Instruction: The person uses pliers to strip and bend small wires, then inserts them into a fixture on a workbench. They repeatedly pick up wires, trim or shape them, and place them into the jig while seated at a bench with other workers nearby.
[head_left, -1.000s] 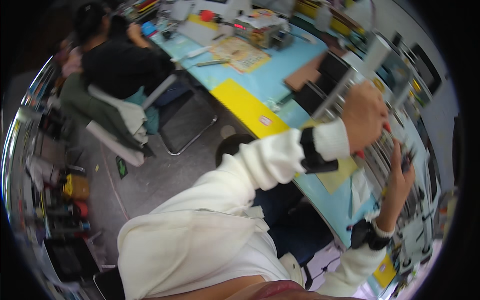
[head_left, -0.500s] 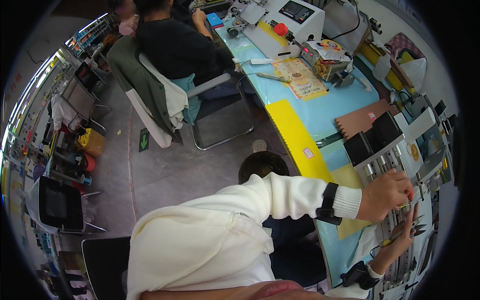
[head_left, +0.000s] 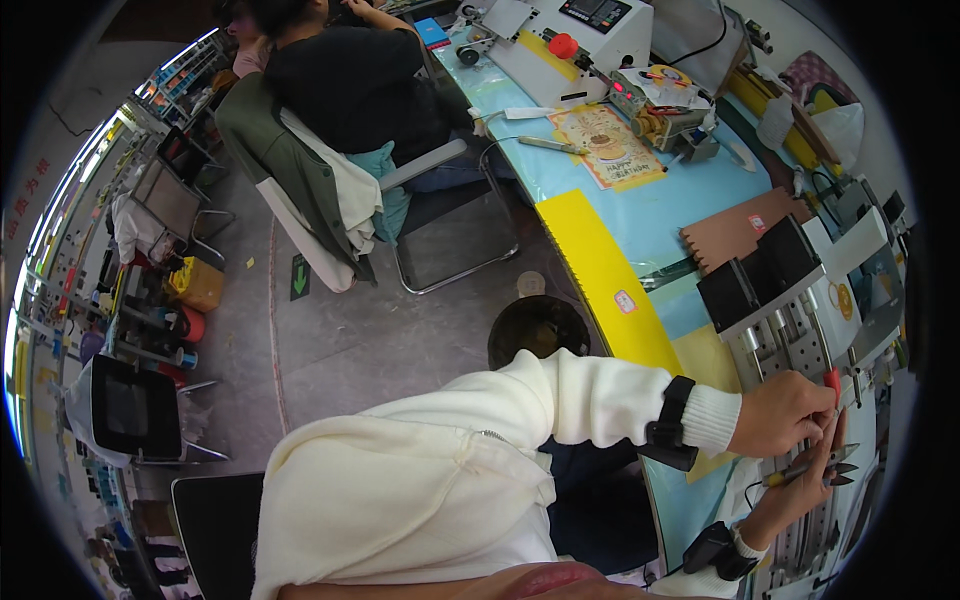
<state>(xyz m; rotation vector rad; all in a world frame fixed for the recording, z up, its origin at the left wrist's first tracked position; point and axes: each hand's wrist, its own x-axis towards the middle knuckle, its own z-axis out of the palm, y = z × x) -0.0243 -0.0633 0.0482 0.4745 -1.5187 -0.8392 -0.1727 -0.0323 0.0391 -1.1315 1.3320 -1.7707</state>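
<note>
Your bench (head_left: 640, 225), covered in pale blue, runs up to the white machine (head_left: 590, 50) with a red knob. Along your side of it lies the long yellow board (head_left: 605, 275), and past that, near the right, sits the metal fixture (head_left: 800, 340) with rods, both hands over it. The black blocks (head_left: 780, 255) stand at its far end, well apart from your fingers.

Your left hand (head_left: 780, 415) has its fingers curled in; I cannot tell what they grip. Your right hand (head_left: 800, 490), just below, has fingers reaching up to the left one and holds a yellow-handled tool (head_left: 785, 475) across the palm, its dark points jutting past the hand. At the left fingertips is a small red piece (head_left: 832, 380); whether it is pinched or fixed there is hidden.

If your right wrist rolled, those points could scratch the fixture or prick you. A loosely tucked tool could slide out as the fingers stretch. Should the red piece be loose, a weak pinch could drop it among the rods.
</note>
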